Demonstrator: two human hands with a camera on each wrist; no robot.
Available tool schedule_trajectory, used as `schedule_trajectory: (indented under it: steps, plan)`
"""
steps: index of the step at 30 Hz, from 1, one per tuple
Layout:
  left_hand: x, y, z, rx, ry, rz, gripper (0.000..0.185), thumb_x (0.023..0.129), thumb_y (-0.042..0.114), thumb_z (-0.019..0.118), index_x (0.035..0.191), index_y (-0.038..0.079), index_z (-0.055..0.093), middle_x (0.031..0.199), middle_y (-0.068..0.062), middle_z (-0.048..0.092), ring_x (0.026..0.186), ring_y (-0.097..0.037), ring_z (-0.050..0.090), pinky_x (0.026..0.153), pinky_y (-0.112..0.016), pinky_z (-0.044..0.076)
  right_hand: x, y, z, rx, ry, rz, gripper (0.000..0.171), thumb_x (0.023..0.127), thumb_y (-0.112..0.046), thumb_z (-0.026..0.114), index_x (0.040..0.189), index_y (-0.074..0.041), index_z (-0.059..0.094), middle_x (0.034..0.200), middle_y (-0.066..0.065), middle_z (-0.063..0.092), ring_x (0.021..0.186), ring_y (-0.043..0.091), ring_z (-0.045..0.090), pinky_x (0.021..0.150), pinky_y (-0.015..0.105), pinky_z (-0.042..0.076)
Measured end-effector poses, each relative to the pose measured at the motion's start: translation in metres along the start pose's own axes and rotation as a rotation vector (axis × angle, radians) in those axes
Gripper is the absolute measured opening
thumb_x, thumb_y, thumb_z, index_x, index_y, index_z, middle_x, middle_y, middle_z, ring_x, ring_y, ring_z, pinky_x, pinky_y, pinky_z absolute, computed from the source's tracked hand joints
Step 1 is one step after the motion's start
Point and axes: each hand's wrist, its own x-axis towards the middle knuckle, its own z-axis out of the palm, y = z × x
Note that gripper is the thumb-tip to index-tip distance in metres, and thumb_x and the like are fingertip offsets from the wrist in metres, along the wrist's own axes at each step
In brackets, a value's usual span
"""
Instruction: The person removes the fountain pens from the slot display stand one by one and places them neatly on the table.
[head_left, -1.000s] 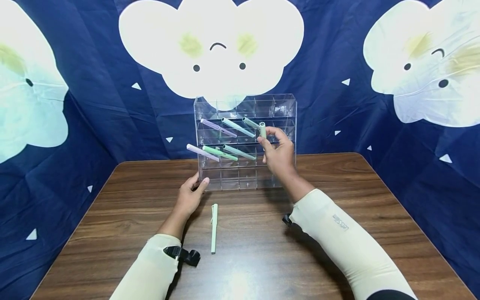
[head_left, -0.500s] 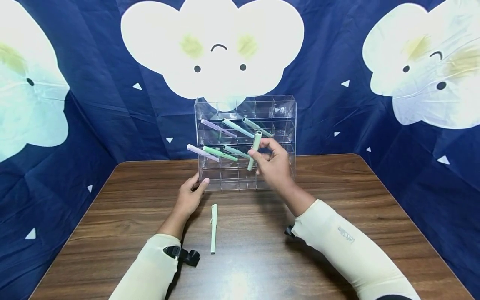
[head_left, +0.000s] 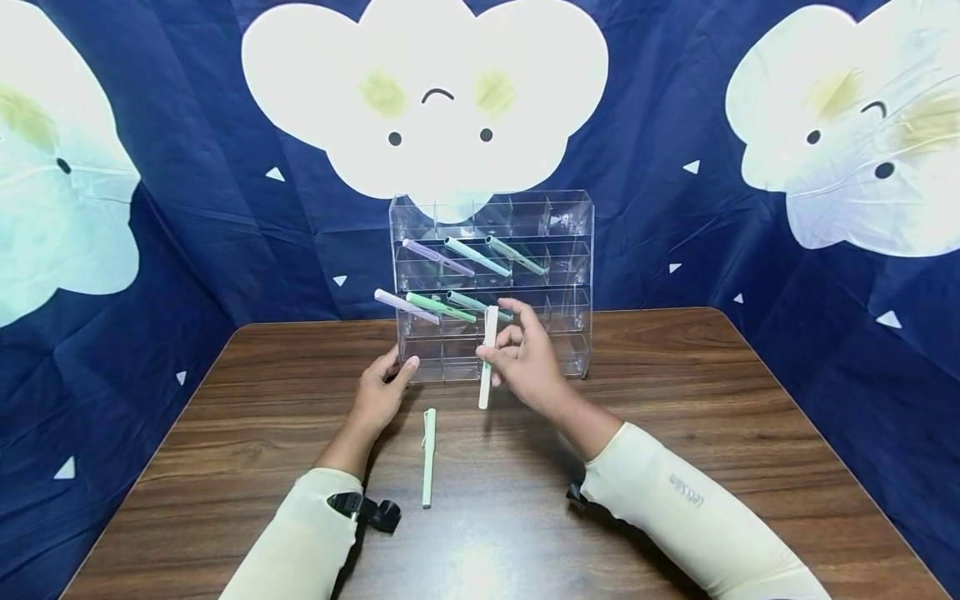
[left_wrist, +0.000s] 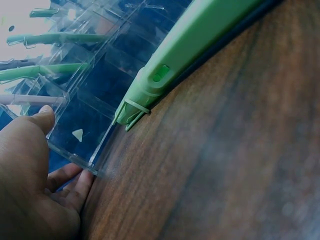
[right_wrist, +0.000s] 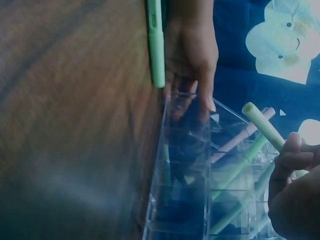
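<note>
Head view: wood-grain table (head_left: 517, 475) (one glare spot (head_left: 478, 567)), blue cloud-printed cloth (head_left: 652, 183) behind.

We seem to be in a booth-like nook: dark blue cloth (head_left: 660, 108) hangs behind and on both sides, printed with big white clouds (head_left: 435, 50) and small white triangles (head_left: 692, 167). A wood-grain table (head_left: 255, 408) fills the space between; we cannot tell what building holds it.
</note>
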Motion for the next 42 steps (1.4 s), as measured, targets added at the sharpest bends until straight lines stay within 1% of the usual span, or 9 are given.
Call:
schedule_trajectory:
  steps: [3, 6, 11, 16, 19, 23, 27, 34, 42]
  plan:
    - [0.000, -0.001, -0.001, 0.014, 0.002, -0.003, 0.059, 0.110, 0.034, 0.068, 0.165, 0.021, 0.051, 0.144, -0.023, 0.066, 0.130, -0.035, 0.069, 0.087, -0.014, 0.051, -0.004, 0.006, 0.003, -0.001, -0.035, 0.039, 0.092, 0.095, 0.011, 0.075, 0.170, -0.023, 0.033, 0.084, 0.003, 0.057, 0.052, 0.015, 0.061, 0.043, 0.024, 0.044]
    - [0.000, -0.001, -0.001, 0.029, 0.006, 0.004, 0.059, 0.110, 0.035, 0.068, 0.165, 0.021, 0.052, 0.143, -0.023, 0.067, 0.130, -0.035, 0.069, 0.089, -0.015, 0.051, -0.009, 0.011, 0.006, -0.015, -0.066, 0.053, 0.094, 0.096, 0.009, 0.076, 0.171, -0.028, 0.032, 0.086, 0.004, 0.055, 0.051, 0.014, 0.063, 0.039, 0.025, 0.043]
    - [0.000, -0.002, -0.001, 0.042, 0.005, 0.010, 0.059, 0.110, 0.037, 0.068, 0.164, 0.020, 0.052, 0.143, -0.022, 0.067, 0.128, -0.034, 0.070, 0.091, -0.019, 0.052, -0.014, 0.021, 0.011, -0.023, -0.107, 0.075, 0.083, 0.097, 0.007, 0.076, 0.167, -0.020, 0.039, 0.086, 0.005, 0.055, 0.051, 0.013, 0.063, 0.041, 0.028, 0.050]
    - [0.000, -0.001, -0.002, 0.056, -0.003, 0.001, 0.060, 0.111, 0.040, 0.066, 0.166, 0.023, 0.049, 0.146, -0.021, 0.066, 0.130, -0.035, 0.070, 0.100, -0.033, 0.057, -0.017, 0.028, 0.014, -0.014, -0.152, 0.118, 0.077, 0.096, 0.011, 0.074, 0.162, -0.012, 0.041, 0.088, 0.006, 0.056, 0.052, 0.016, 0.064, 0.044, 0.028, 0.055]
    - [0.000, -0.001, -0.002, 0.054, -0.009, 0.006, 0.061, 0.111, 0.040, 0.066, 0.166, 0.022, 0.049, 0.148, -0.022, 0.065, 0.130, -0.036, 0.070, 0.103, -0.039, 0.057, -0.017, 0.029, 0.015, 0.009, -0.172, 0.141, 0.079, 0.095, 0.014, 0.073, 0.162, -0.012, 0.039, 0.091, 0.007, 0.056, 0.054, 0.016, 0.065, 0.045, 0.029, 0.057]
    - [0.001, -0.001, -0.002, 0.055, -0.006, 0.009, 0.061, 0.111, 0.038, 0.067, 0.166, 0.020, 0.050, 0.148, -0.021, 0.065, 0.129, -0.036, 0.070, 0.100, -0.034, 0.056, -0.017, 0.028, 0.015, 0.020, -0.215, 0.218, 0.085, 0.094, 0.017, 0.070, 0.164, -0.017, 0.037, 0.097, 0.009, 0.055, 0.060, 0.017, 0.068, 0.048, 0.029, 0.058]
    - [0.001, 0.000, -0.002, 0.051, -0.004, 0.013, 0.060, 0.110, 0.037, 0.068, 0.165, 0.018, 0.051, 0.147, -0.022, 0.065, 0.127, -0.036, 0.071, 0.096, -0.029, 0.055, -0.019, 0.028, 0.017, -0.034, -0.280, 0.296, 0.084, 0.094, 0.017, 0.070, 0.163, -0.016, 0.034, 0.095, 0.007, 0.057, 0.060, 0.017, 0.063, 0.047, 0.028, 0.051]
    - [0.001, 0.000, -0.002, 0.042, -0.004, 0.019, 0.060, 0.111, 0.035, 0.067, 0.165, 0.016, 0.050, 0.145, -0.023, 0.066, 0.126, -0.036, 0.071, 0.087, -0.015, 0.051, -0.022, 0.031, 0.018, -0.178, -0.418, 0.316, 0.075, 0.093, 0.014, 0.074, 0.154, -0.003, 0.034, 0.084, 0.005, 0.060, 0.057, 0.014, 0.055, 0.053, 0.027, 0.048]
    - [0.002, 0.000, -0.001, 0.038, 0.010, 0.021, 0.059, 0.110, 0.034, 0.069, 0.163, 0.016, 0.053, 0.142, -0.023, 0.067, 0.121, -0.035, 0.072, 0.087, -0.016, 0.052, -0.024, 0.034, 0.022, -0.217, -0.476, 0.328, 0.073, 0.091, 0.015, 0.075, 0.150, 0.001, 0.034, 0.081, 0.005, 0.061, 0.059, 0.016, 0.057, 0.054, 0.025, 0.048]
